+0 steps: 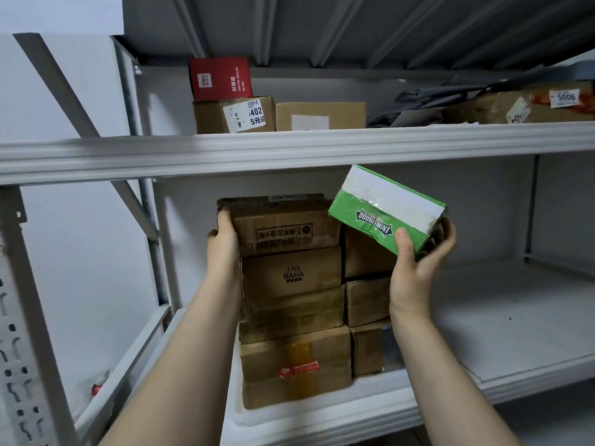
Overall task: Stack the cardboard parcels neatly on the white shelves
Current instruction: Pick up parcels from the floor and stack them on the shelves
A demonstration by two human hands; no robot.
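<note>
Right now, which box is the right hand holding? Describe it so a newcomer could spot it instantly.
Look under the long white shelf beam at the brown parcel stacks. Tilted above the shorter right stack, gripped by the right hand, is the green box: the only green one, printed DOUBLEMINT, with a white band.

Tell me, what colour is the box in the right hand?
The box is green with a white band, clearest in the head view.

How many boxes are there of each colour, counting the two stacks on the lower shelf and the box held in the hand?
Brown cardboard boxes: 7 (left stack 4, its top box gripped by the left hand; right stack 3)
Green box, held by the right hand: 1
Total: 8
</note>
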